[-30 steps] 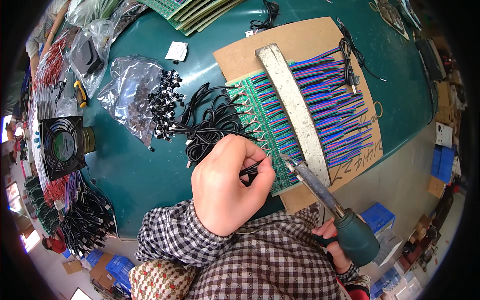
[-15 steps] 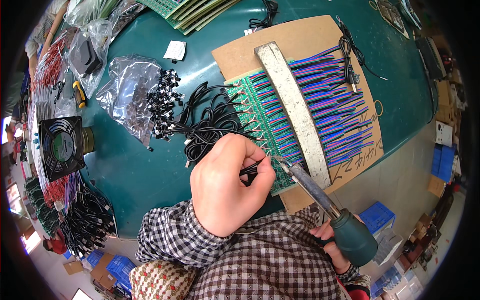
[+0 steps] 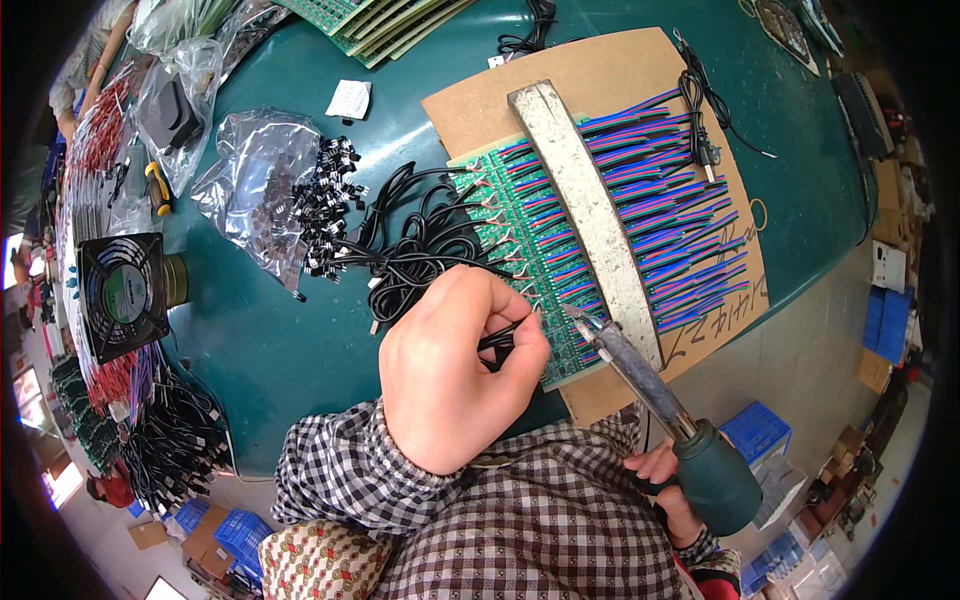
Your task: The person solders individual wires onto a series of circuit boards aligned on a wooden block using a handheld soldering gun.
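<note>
Knuckles up, the left hand [image 3: 455, 370] arches out of its checked cuff, thumb and forefinger pinched over the left edge of the green circuit board [image 3: 517, 225], black cable [image 3: 499, 345] gripped in its curled fingers. The board lies on brown cardboard [image 3: 480, 105]; over to the right, the right hand [image 3: 682, 520] wraps low around a green-handled soldering iron [image 3: 645, 380] slanting toward it.

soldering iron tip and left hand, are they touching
Apart: the head view shows a strip of green circuit board between the soldering iron tip and the left hand.
</note>
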Demonstrator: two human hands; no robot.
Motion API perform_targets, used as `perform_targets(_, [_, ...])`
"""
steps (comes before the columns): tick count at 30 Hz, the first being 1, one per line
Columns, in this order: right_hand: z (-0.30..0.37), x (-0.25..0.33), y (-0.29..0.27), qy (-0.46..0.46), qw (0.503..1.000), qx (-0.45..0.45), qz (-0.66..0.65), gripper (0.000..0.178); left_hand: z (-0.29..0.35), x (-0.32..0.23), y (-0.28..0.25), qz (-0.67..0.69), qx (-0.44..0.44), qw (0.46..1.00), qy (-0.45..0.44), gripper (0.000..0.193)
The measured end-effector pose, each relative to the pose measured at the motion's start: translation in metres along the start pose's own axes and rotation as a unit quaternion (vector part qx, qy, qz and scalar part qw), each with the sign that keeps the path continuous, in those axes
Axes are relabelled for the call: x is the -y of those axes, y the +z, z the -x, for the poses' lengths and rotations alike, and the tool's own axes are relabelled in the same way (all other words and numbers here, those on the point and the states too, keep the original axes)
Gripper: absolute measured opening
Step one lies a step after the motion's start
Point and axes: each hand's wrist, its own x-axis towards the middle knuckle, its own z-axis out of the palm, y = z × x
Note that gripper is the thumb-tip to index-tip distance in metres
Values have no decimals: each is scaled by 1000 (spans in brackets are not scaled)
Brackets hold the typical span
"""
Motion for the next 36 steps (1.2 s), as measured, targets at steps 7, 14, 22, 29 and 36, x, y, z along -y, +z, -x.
perform_targets(7, [-7,8,8,46,974,-87,-203,41,-3,-4,3,-3,-1,1000,-8,13])
perform_targets(14, [-69,0,-9,-113,898,-178,-385,54,9,-15,-5,-118,-8,993,17,19])
perform_targets(22, [-74,-9,-63,-170,862,-258,-403,49,-87,-95,-6,-176,96,945,257,23])
perform_targets(29, [-65,-13,-64,-198,826,-207,-486,42,-193,-81,86,-270,1,949,161,42])
perform_targets(36, [-70,-8,-76,-184,825,-249,-473,42,-169,-92,45,45,49,987,147,18])
